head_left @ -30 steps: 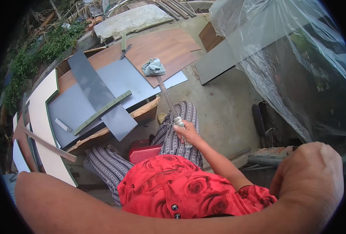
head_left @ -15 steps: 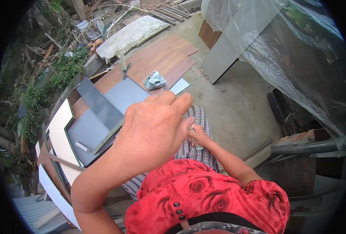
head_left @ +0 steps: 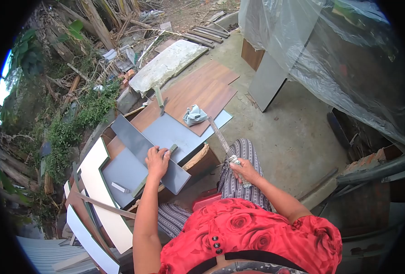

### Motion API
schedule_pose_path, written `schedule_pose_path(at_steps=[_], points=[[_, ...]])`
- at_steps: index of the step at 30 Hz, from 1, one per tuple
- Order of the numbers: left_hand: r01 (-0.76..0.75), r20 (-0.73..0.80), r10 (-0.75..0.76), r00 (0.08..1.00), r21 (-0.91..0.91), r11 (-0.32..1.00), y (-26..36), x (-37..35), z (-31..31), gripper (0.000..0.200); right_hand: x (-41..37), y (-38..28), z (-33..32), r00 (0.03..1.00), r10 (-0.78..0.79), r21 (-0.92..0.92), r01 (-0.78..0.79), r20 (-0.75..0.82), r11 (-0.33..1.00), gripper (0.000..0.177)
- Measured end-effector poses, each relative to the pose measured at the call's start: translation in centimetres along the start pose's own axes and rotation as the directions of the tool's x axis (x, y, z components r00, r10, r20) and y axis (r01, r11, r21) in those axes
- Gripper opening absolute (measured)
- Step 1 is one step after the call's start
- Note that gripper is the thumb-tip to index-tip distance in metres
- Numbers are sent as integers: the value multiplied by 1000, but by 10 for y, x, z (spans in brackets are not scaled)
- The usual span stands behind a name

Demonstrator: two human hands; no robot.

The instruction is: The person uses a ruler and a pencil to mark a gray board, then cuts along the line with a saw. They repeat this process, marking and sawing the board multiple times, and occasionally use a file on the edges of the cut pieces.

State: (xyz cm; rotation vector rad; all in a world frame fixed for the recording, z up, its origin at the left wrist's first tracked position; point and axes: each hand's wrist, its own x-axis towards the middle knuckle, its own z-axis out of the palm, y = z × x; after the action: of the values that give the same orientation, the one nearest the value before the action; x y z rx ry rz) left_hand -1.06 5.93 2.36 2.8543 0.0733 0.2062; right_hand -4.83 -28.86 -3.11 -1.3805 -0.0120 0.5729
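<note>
My left hand (head_left: 157, 162) rests on a dark grey board strip (head_left: 138, 137), its fingers bent and closed on it. A green-edged strip (head_left: 141, 186) crosses beneath that board, and its end shows just beyond my fingertips. My right hand (head_left: 245, 171), above my right knee, is closed around the pale wrapped handle of a long narrow metal blade (head_left: 220, 136). The blade points forward, away from me. Its tip is near a crumpled light-blue cloth (head_left: 195, 115), which lies on the brown wood-look boards (head_left: 202, 89).
A small whitish block (head_left: 120, 187) lies on a grey-blue panel (head_left: 122, 166). Cream boards (head_left: 97, 171) are stacked at the left. A hatchet-like tool (head_left: 159, 99) stands beyond the work boards. Plastic sheeting (head_left: 330, 68) hangs at the right over concrete floor (head_left: 284, 132).
My left hand has come down from close to the camera onto the dark grey board. The blade in my right hand now shows clearly, pointing forward. The view has shifted slightly.
</note>
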Motion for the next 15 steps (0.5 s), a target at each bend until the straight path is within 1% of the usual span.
schedule_pose_path(at_steps=[1, 4, 8, 9, 10, 12, 13, 15], points=[[-15, -40, 15, 999, -1, 1000, 1, -2, 4, 28, 0, -1, 1, 1000, -4, -15, 4, 1, 1000, 28], [-40, -84, 41, 996, 12, 999, 2, -6, 9, 27, -1, -4, 2, 1000, 12, -16, -12, 0, 1000, 28], [-23, -134, 25, 991, 12, 1000, -2, -7, 17, 28, -6, -10, 4, 1000, 6, -25, -6, -8, 1000, 27], [1, -95, -4, 995, -37, 999, -4, -4, 18, 34, -5, -7, 3, 1000, 8, -35, -8, -15, 999, 26], [8, -101, -11, 995, -33, 999, 5, -3, 9, 34, -5, -6, 3, 1000, 5, -36, -5, -5, 999, 26], [185, 23, -186, 982, 30, 982, 26, 1, -3, 42, -4, -4, 3, 1000, 11, -42, -12, -13, 999, 26], [214, 58, -217, 974, 49, 976, 29, 5, -3, 49, -3, -3, 3, 1000, 2, -40, -3, -11, 999, 26], [230, 53, -234, 971, 72, 970, 36, 8, -1, 48, -3, -5, 4, 1000, -1, -46, 1, -2, 999, 25]])
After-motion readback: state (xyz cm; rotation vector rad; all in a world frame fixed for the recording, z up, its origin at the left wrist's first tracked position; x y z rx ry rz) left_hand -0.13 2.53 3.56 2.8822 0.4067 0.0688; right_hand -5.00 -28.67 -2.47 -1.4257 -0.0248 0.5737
